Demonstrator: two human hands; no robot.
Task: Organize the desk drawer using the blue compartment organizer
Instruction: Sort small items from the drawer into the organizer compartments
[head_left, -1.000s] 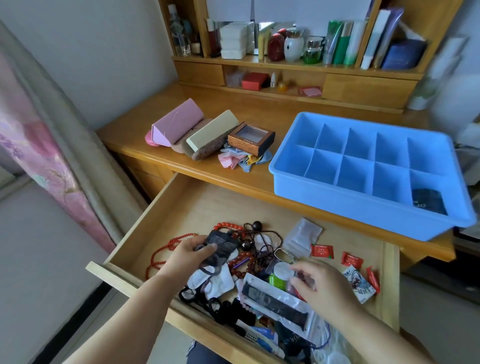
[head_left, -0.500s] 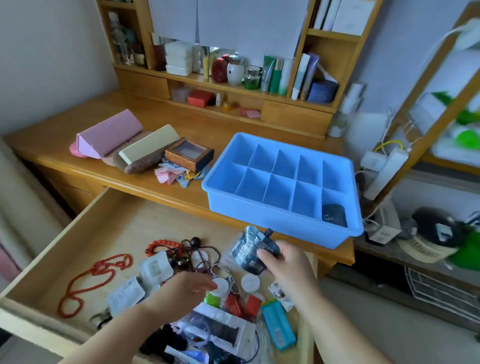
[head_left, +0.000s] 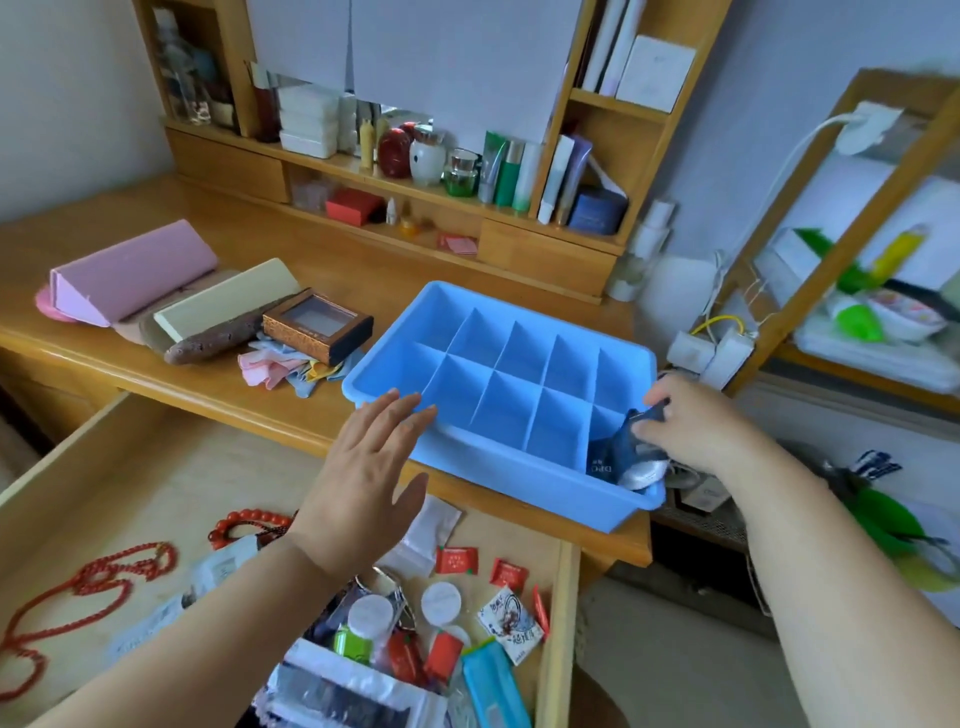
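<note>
The blue compartment organizer (head_left: 530, 493) sits on the desk's front edge, above the open drawer (head_left: 156, 483). My right hand (head_left: 691, 426) pinches a dark blue pouch (head_left: 631, 447) and holds it in the organizer's near right compartment, on top of another dark packet (head_left: 602, 464). My left hand (head_left: 363, 478) hovers open, fingers straight, with its fingertips at the organizer's near left rim. The drawer holds red bead strings (head_left: 98, 577), sachets, small red packets (head_left: 456, 560), white caps and a light blue packet (head_left: 493, 686).
On the desk to the left lie a pink box (head_left: 135, 270), a cream box (head_left: 228, 301), a brown windowed box (head_left: 317, 325) and folded cloths (head_left: 280, 366). A shelf of bottles and boxes stands at the back. A wooden rack (head_left: 831, 244) with cables stands to the right.
My right hand has carried the dark pouch from above the drawer up into the organizer's near right compartment. My left hand has risen out of the drawer toward the organizer's near rim.
</note>
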